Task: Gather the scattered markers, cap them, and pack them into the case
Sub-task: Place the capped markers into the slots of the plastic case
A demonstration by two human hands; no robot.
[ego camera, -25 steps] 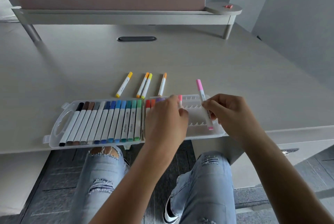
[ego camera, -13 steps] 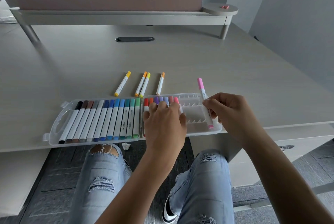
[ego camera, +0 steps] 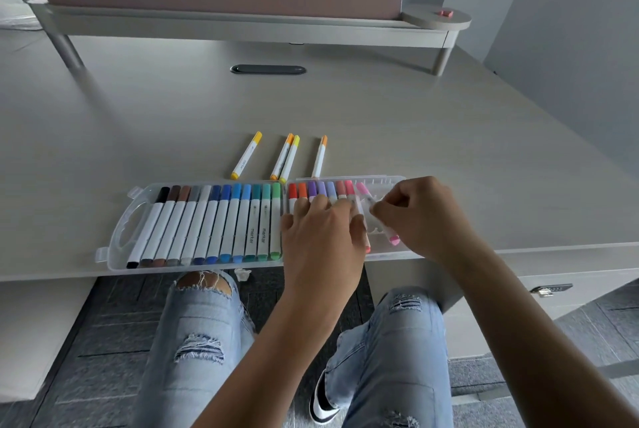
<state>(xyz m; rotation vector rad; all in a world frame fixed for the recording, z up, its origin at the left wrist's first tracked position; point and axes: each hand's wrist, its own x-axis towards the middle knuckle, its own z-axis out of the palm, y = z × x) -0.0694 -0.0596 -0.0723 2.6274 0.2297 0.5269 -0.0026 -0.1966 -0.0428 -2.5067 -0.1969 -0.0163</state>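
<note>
The clear plastic hinged case (ego camera: 117,237) is mostly packed: left half filled, right half partly. A capped pink marker (ego camera: 375,208) is pinched by the right hand (ego camera: 423,216) over an empty slot; the left hand (ego camera: 321,234) lies flat, fingers spread, on seated markers. Four yellow-orange capped markers (ego camera: 285,158) remain on the grey desk (ego camera: 138,123).

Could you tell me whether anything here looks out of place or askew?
Four markers lie loose on the desk behind the case. The pink marker in the right hand sits slanted, not yet slotted.
</note>
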